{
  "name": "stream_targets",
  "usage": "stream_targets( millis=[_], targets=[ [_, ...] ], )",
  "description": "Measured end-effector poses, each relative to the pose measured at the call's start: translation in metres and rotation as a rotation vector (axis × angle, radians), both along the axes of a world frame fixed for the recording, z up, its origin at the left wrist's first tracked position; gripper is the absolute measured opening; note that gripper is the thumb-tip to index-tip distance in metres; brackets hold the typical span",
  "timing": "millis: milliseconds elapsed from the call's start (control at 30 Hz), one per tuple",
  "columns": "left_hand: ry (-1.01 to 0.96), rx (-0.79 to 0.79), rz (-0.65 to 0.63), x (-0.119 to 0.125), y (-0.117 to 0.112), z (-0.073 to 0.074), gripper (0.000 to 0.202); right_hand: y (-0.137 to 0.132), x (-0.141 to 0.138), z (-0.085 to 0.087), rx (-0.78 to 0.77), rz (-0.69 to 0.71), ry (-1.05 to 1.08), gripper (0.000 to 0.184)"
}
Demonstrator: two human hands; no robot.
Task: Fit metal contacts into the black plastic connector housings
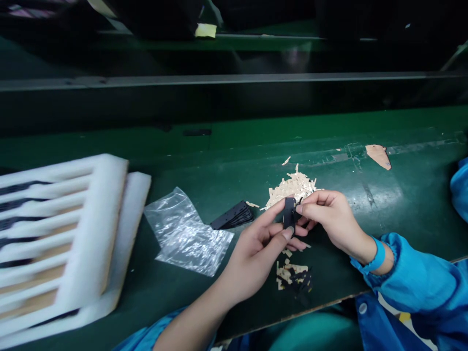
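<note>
My left hand [256, 253] grips a small black rectangular plate [289, 214] upright between thumb and fingers. At its right edge, my right hand [336, 219] is closed in a pinch on a small dark piece [299, 202], too small to name. Behind both hands lies a heap of small beige strips [290, 189]. A fanned stack of similar black plates [232, 216] rests left of the heap. Nearer the table's front edge is a little pile of beige and black scraps [294, 277], just below my hands.
A clear plastic bag [188, 234] lies left of the black stack. White slotted foam trays [84, 234] with dark pieces in their slots fill the left side. A brown scrap [379, 156] lies back right on the green table [413, 195]. Another person's blue sleeve [459, 187] shows at the right edge.
</note>
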State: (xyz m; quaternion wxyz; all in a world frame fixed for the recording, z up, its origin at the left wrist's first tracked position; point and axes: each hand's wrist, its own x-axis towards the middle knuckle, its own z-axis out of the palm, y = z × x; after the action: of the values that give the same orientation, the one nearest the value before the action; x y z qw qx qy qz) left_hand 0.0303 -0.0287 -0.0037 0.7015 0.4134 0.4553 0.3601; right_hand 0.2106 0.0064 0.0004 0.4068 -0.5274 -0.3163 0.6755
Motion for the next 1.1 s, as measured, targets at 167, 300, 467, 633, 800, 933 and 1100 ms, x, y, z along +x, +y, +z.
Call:
stream_targets(
  millis=[167,300,467,633,800,933,1100],
  targets=[
    [0.001,0.017,0.001,-0.0010,-0.0006,-0.0007,0.068,-0.0008,-0.0010,0.0005,0.021,0.008,-0.009,0.016],
    [0.017,0.038,-0.003,-0.0003,-0.0012,-0.0014,0.067,-0.0009,-0.0011,-0.0008,0.027,0.004,-0.018,0.016],
    [0.034,0.073,0.001,0.0013,-0.0012,-0.0017,0.064,-0.0015,-0.0014,0.0017,0.056,-0.006,-0.035,0.017],
    [0.076,0.100,-0.008,0.0003,-0.0017,-0.0022,0.064,-0.0017,-0.0010,0.0024,0.066,-0.006,-0.066,0.019],
    [0.109,0.125,-0.022,0.0003,-0.0037,-0.0046,0.064,-0.0014,-0.0013,0.0022,0.066,-0.004,-0.064,0.018],
    [0.121,0.137,-0.015,0.0007,-0.0055,-0.0066,0.064,-0.0012,-0.0016,0.0023,0.061,-0.006,-0.062,0.018],
    [0.123,0.158,-0.013,0.0012,-0.0053,-0.0072,0.063,-0.0017,-0.0011,0.0013,0.067,0.009,-0.071,0.019]
  ],
)
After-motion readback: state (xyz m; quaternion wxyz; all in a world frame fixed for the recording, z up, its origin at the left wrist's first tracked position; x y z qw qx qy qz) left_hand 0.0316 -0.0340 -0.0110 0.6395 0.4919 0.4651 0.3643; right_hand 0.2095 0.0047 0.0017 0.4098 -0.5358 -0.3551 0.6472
